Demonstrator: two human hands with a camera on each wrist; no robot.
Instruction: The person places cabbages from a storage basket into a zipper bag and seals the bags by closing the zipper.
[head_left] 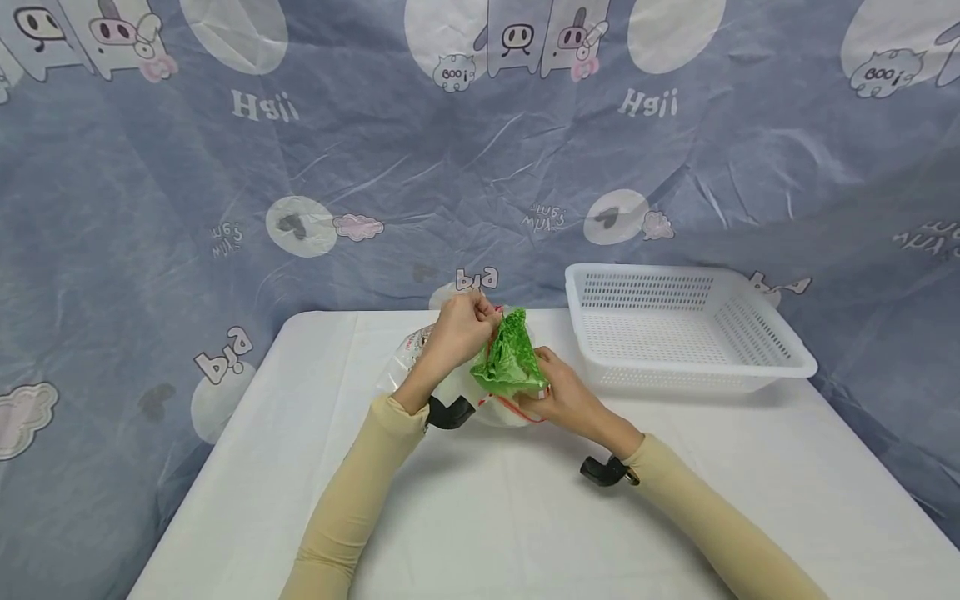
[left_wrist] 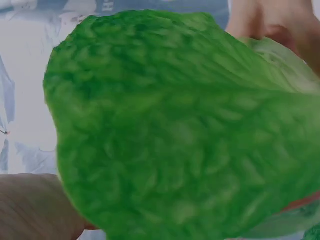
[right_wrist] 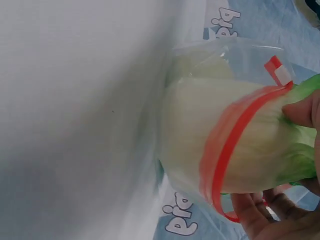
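A napa cabbage, with green crinkled leaves and a pale base, sits partly inside a clear zip bag with a red zip strip. Its leaf tops stick out past the strip. The right hand grips the cabbage near the bag's mouth, thumb on the leaves and fingers curled beneath. At the far left side of the mouth, the left hand pinches the bag's edge by the red strip. In the left wrist view a big leaf hides most of the left fingers.
A white perforated plastic basket stands at the back right of the white table. A blue-grey printed curtain hangs behind the table. Black wrist-camera mounts jut from both wrists.
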